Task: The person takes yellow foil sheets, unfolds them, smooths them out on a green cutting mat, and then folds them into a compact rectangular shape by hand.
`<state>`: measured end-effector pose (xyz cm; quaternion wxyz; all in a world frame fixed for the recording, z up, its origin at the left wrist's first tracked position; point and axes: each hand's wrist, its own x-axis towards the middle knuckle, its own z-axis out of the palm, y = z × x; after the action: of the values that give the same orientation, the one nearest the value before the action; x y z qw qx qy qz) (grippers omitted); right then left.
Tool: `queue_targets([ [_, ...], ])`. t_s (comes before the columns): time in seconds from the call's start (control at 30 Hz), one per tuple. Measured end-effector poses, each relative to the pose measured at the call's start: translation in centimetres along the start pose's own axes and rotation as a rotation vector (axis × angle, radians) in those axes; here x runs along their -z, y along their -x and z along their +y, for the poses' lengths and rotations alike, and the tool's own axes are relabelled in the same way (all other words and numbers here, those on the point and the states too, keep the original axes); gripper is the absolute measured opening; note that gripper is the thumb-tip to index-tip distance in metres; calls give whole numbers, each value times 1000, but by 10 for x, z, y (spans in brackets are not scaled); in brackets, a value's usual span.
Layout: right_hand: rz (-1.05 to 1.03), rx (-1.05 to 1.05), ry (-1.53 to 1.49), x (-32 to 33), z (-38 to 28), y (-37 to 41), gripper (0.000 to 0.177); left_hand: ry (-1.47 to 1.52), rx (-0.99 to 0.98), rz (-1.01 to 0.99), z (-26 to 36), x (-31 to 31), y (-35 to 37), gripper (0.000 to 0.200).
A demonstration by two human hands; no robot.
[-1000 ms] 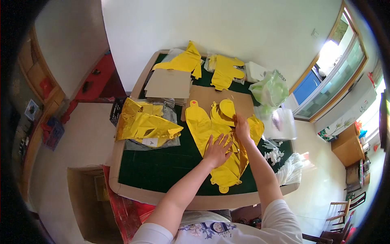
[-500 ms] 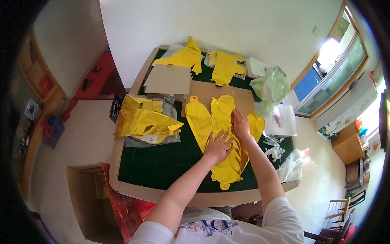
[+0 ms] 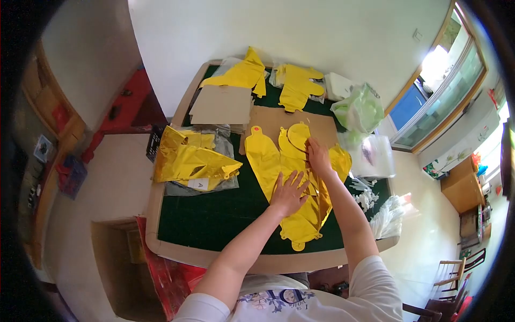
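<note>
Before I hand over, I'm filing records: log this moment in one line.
left hand: spread on nearest yellow foil | right hand: on foil's upper part, grip unclear | cardboard: partly beneath foil

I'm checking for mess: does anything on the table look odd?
The foil pile at picture left looks askew: it lies crumpled over the table's rim, whereas the foil under the left hand is flatter. No wet spill shows.

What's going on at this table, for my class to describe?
A person is handling a yellow foil shape spread on a green-topped table, its far end over cardboard. The left hand rests spread on it; the right hand is beside its rounded flap, whether pinching is unclear. More yellow foil lies to the left.
</note>
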<state>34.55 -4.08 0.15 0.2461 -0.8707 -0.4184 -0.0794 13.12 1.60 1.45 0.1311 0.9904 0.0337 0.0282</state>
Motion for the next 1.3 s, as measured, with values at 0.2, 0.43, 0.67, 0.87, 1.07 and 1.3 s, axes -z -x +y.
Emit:
queue_targets([
  [0.2,59,45,60,-15,11,-16,35,-23,-4,-10,-1,0,0,54],
  [0.43,-31,24,234,-12,4,-24,38,-14,-11,26,-1,-2,1,54],
  [0.67,14,-6,223,-13,10,-37,37,-5,0,-20,1,7,1,53],
  [0.87,75,-10,-19,0,29,-37,32,4,-11,37,-1,1,3,53],
  [1.07,-191,109,103,38,5,19,42,4,-4,17,-1,-1,1,53],
  [1.3,-144,197,81,50,-21,73,41,4,7,-14,0,4,0,53],
])
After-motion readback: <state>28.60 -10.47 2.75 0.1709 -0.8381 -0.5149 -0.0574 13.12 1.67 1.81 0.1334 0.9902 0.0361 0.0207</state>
